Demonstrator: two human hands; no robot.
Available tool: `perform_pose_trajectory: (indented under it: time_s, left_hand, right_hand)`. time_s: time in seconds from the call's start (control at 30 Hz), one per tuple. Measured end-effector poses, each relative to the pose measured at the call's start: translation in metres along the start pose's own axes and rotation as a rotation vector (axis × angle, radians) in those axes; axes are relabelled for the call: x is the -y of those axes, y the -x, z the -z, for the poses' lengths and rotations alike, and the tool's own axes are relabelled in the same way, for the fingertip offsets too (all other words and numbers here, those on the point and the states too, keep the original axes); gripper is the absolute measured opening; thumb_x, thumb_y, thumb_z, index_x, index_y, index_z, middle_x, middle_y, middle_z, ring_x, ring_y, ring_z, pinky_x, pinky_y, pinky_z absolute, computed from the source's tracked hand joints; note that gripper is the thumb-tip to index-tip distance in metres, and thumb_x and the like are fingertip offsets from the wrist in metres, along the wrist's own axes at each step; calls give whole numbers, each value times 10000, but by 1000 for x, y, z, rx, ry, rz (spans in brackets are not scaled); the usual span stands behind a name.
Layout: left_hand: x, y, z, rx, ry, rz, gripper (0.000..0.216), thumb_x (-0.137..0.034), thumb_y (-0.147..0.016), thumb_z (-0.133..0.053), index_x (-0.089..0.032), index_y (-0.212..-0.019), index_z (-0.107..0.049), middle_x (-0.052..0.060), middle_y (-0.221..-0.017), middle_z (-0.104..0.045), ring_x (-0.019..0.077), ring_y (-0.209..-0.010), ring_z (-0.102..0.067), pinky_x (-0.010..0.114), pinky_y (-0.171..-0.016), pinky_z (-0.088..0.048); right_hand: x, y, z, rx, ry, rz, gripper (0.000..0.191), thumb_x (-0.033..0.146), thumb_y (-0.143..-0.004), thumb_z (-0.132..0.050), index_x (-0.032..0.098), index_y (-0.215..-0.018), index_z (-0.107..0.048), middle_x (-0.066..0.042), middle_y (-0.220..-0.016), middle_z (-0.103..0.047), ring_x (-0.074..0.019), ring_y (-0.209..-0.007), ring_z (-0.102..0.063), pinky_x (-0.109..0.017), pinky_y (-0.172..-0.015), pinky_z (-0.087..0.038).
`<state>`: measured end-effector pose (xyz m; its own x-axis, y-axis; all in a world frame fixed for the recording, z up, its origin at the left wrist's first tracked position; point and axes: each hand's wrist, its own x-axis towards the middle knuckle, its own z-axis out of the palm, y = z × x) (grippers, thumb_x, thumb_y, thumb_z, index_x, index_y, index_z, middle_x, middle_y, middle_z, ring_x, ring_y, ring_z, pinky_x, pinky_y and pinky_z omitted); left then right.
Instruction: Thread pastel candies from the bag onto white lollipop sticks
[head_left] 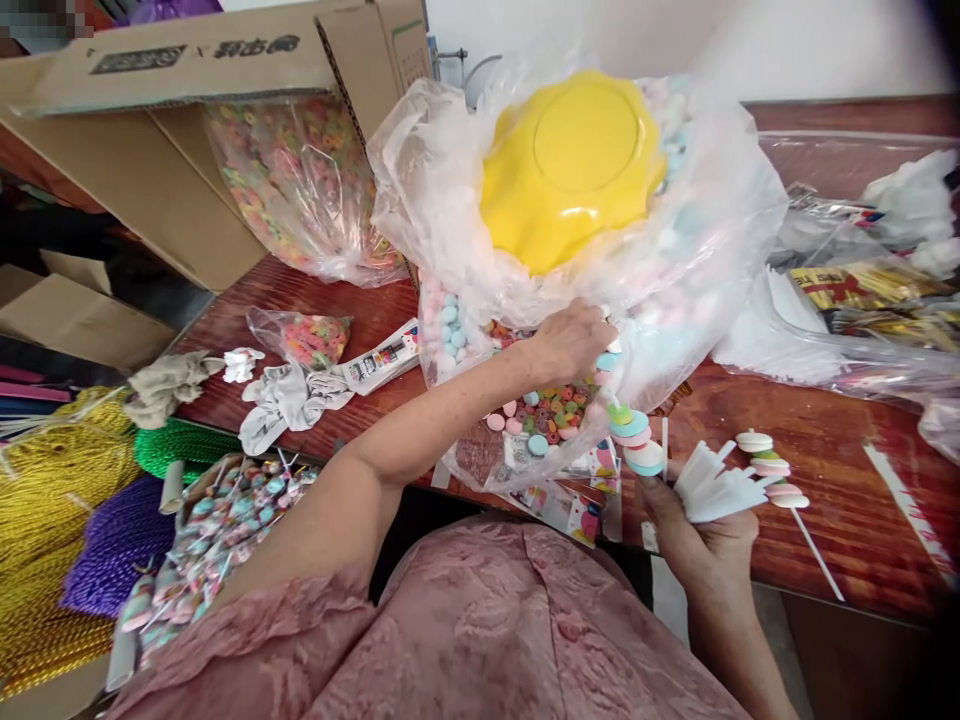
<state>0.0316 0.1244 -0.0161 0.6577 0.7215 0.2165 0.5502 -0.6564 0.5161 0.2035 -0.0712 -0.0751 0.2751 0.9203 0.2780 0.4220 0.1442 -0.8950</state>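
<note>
My left hand (571, 340) reaches into the mouth of a big clear plastic bag (720, 230) of pastel candy discs. Its fingers are curled, and what they pinch is hidden. An upturned yellow bowl (566, 165) lies in the bag. Just below the left hand is a stack of candy discs (636, 440) threaded on a stick. My right hand (701, 535) is closed round a fan of white sticks (712, 485). Beside it is a stick with three candy discs (772, 468); I cannot tell whether it is held or lies on the red-brown table (840, 470).
A cardboard box (150, 120) with a bag of coloured candy rings (300, 180) stands at the back left. Grey gloves (289, 400), a small candy bag (311, 338), finished wrapped lollipops (217, 530) and gold, green and purple cords (67, 520) lie to the left. Crumpled wrappers (870, 290) lie to the right.
</note>
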Motion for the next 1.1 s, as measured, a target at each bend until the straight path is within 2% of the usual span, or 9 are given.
perform_pose_trajectory:
  time_s: [0.1, 0.2, 0.27, 0.37, 0.53, 0.67, 0.8, 0.9, 1.1]
  left_hand:
    - [-11, 37, 12, -162, 550, 166, 109, -113, -769, -663, -169, -801, -751, 28, -717, -689, 151, -677, -598, 298, -709, -466]
    - [-20, 83, 11, -157, 1166, 415, 227, -289, -711, -811, -172, -903, -775, 7, -679, -689, 98, -533, -571, 244, -550, -441]
    - [-26, 107, 5, -212, 1373, 547, 339, -300, -607, -900, -169, -898, -783, 13, -708, -712, 86, -532, -585, 215, -509, -429]
    - [-33, 128, -4, -369, 1506, 613, 395, -279, -515, -954, -176, -860, -792, 6, -722, -721, 81, -565, -605, 202, -525, -466]
    - [-42, 134, -9, -556, 1523, 607, 471, -219, -448, -974, -207, -884, -796, -10, -775, -725, 92, -639, -622, 204, -556, -502]
    - [-44, 133, -17, -621, 1483, 622, 417, -211, -424, -978, -190, -789, -776, -10, -781, -718, 95, -679, -619, 218, -617, -520]
    - [-41, 134, -27, -669, 1423, 569, 411, -220, -440, -978, -198, -796, -773, -10, -807, -724, 112, -733, -643, 245, -696, -534]
    - [-39, 138, -30, -695, 1291, 513, 355, -229, -493, -967, -206, -799, -787, -2, -820, -734, 127, -764, -660, 258, -740, -540]
    - [-39, 150, -32, -744, 977, 395, 140, -234, -655, -893, -250, -763, -805, 25, -858, -773, 171, -857, -700, 318, -868, -560]
  right_hand:
    - [0, 1, 4, 19, -14, -12, 181, 378, -822, -731, 216, -889, -773, -27, -753, -740, -215, -680, -678, -350, -636, -561]
    - [-3, 3, 3, 65, 2, -1, 156, 374, -836, -724, 229, -879, -759, -20, -747, -720, -201, -666, -651, -324, -605, -526]
    - [-2, 4, -2, 150, -2, 54, 153, 357, -864, -698, 230, -784, -726, 1, -665, -664, -164, -580, -585, -285, -545, -470]
    - [7, 5, -11, 339, -22, 159, 269, 289, -921, -615, 214, -664, -637, 30, -552, -543, -118, -480, -466, -253, -485, -381]
    - [21, 5, -16, 408, 7, 253, 288, 206, -918, -544, 206, -633, -579, 34, -547, -496, -104, -471, -418, -248, -488, -352]
    - [20, 9, -14, 412, 38, 242, 249, 180, -898, -529, 212, -658, -589, 28, -570, -501, -112, -489, -429, -249, -506, -367]
    - [15, 12, -13, 433, 120, 253, 205, 152, -871, -514, 217, -703, -610, 21, -609, -538, -120, -508, -453, -246, -509, -377]
    - [14, 12, -14, 430, 179, 266, 201, 139, -859, -506, 222, -726, -632, 20, -627, -579, -122, -504, -483, -240, -506, -392]
    - [18, 13, -21, 395, 153, 265, 183, 132, -872, -518, 223, -795, -658, 41, -570, -532, -118, -464, -451, -241, -477, -360]
